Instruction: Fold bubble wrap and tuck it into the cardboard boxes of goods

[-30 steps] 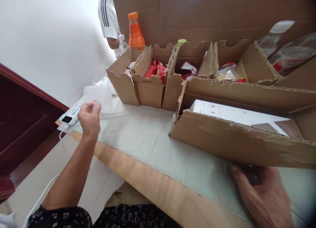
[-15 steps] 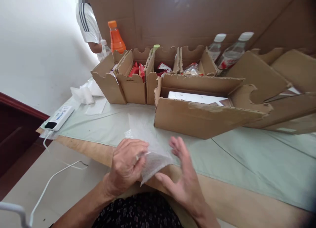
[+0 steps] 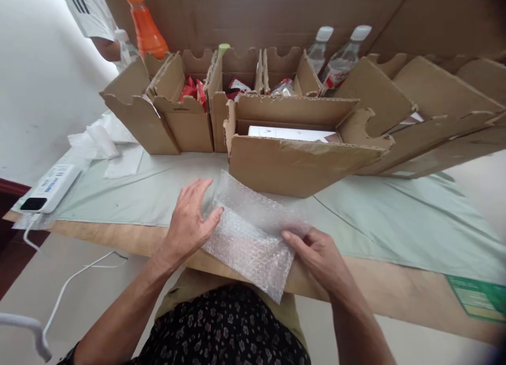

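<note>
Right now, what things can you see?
Bubble wrap: one, clear, front centre
Boxes: several, brown, behind wrap
Carton: one, white, front box
Packets: several, mostly red, boxes
Filled bottle: one, orange, back left
Clear bottles: three, white-capped, back
Device: one, white, far left
Packaging: uncounted, whitish, left
Cables: uncounted, white, left
Table: one, green-clothed, centre
Printed sheet: one, green, right
Co-worker's arm: one, white-sleeved, back left
Left hand: one, bare, wrap's left
Right hand: one, bare, wrap's right

The bubble wrap is now spread wider than before; the left hand opens its fingers, and the right hand now holds one edge.
</note>
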`<state>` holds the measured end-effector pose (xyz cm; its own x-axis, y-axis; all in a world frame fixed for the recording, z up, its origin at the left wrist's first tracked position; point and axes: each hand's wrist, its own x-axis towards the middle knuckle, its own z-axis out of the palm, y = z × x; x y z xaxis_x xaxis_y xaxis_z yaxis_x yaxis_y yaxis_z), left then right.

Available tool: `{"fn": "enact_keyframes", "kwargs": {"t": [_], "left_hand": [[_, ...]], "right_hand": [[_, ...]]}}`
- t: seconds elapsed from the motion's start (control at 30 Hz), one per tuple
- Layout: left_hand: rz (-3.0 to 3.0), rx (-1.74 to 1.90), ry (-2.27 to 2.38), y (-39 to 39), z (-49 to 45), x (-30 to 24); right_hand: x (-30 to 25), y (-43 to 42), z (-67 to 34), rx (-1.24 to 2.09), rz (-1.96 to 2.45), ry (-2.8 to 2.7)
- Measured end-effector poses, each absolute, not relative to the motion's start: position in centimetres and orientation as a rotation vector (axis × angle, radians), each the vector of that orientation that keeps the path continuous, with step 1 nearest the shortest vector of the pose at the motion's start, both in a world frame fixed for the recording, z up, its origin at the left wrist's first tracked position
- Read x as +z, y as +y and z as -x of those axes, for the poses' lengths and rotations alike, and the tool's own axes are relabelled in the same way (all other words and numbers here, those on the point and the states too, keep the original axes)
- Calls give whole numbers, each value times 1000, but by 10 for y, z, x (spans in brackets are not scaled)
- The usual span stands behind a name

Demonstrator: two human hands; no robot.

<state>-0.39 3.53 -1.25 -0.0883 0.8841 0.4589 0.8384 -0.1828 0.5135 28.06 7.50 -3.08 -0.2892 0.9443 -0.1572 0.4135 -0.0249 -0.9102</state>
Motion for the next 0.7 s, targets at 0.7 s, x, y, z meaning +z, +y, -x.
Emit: {"fn": "enact_keyframes", "kwargs": {"t": [0.7], "left_hand": [[-2465, 713, 1866, 8, -26, -38]], "right_hand": [[-37, 68, -256, 161, 1082, -2402]]}}
